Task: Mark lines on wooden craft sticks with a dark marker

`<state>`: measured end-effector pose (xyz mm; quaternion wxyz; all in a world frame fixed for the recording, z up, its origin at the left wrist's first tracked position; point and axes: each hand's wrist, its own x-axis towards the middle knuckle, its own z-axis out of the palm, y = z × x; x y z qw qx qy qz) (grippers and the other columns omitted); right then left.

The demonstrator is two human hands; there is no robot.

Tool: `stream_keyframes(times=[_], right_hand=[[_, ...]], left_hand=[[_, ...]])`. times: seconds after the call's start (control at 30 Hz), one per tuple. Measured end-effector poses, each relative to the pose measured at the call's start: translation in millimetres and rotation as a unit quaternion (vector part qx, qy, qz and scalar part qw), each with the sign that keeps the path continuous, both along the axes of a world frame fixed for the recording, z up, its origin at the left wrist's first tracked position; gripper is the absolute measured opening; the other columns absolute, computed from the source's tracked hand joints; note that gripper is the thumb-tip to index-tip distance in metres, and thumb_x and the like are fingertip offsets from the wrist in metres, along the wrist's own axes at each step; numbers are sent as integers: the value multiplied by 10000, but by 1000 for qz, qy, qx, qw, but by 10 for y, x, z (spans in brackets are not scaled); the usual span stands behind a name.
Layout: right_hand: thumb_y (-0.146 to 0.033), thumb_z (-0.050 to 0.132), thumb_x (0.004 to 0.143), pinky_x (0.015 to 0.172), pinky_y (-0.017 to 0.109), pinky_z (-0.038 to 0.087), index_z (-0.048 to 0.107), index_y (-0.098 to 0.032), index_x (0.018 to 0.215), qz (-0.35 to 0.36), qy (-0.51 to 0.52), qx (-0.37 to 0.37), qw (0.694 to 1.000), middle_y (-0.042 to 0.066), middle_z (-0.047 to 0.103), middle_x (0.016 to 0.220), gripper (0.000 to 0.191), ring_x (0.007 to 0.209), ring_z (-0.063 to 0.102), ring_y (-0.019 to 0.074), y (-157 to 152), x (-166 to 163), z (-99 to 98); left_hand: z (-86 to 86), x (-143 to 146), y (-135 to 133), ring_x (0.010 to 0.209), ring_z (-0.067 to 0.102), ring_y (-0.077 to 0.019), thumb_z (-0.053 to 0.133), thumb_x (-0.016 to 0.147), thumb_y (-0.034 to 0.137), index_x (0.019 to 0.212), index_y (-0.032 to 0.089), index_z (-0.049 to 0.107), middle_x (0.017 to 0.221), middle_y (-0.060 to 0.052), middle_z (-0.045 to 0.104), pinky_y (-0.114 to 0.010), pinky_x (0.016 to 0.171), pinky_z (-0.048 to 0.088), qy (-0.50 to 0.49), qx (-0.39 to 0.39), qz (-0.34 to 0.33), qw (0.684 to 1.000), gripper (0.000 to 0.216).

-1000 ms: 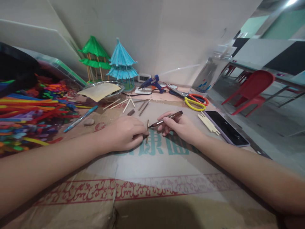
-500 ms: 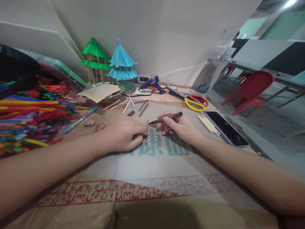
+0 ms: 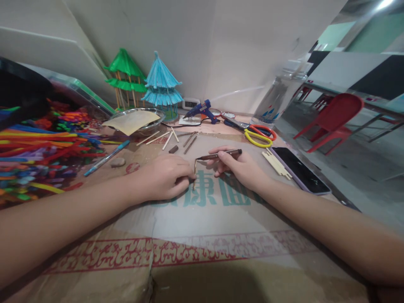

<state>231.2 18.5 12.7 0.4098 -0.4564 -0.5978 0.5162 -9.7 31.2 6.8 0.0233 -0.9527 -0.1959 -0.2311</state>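
Note:
My left hand (image 3: 172, 176) rests on the cardboard, its fingertips closed on a short thin wooden stick (image 3: 194, 183) that is partly brown. In my right hand (image 3: 235, 166) is a brown marker pen (image 3: 225, 155), its tip touching the upper end of the stick. Beyond my left fingers lies the brown pen cap (image 3: 173, 149). Two brown-coloured sticks (image 3: 190, 144) lie past the pen tip, and several pale sticks (image 3: 168, 140) are scattered to their left. A bundle of pale sticks (image 3: 276, 164) sits right of my right hand.
Colourful pipe cleaners (image 3: 34, 155) heap up at left, near a blue pen (image 3: 107, 158). At the back stand a green model pavilion (image 3: 124, 75), a blue one (image 3: 162, 82) and a glue gun (image 3: 202, 111). Scissors (image 3: 260, 135) and a phone (image 3: 299, 168) lie at right.
The pen tip has moved slightly up along the stick to its far end, with my right hand shifting a little. My left hand stays in place.

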Motion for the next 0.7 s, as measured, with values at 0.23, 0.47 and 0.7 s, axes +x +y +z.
stream_keyframes(times=[0.23,0.47,0.7], right_hand=[[-276,523,978,657,291,620,661,-164,1093,3,-17,0,1000,47,742,861,212,580,638,101,16,-2,-2],[-307,565,959,665,308,615,674,-177,1079,8,-12,-1,1000,57,746,885,208,586,636,109,16,3,-6],[-313,549,958,645,275,590,690,-168,1004,13,-38,-5,999,49,749,825,208,600,653,116,-3,7,31]], left_hand=[[5,-5,-8,756,675,-167,462,881,185,862,207,711,811,-6,739,-291,689,433,7,-9,17,1000,250],[7,-4,-6,772,677,-173,462,878,189,874,214,708,827,-8,744,-298,699,441,21,-22,24,999,247],[0,-7,1,745,671,-175,469,871,178,858,202,700,802,-13,735,-296,672,434,6,-11,8,1000,232]])
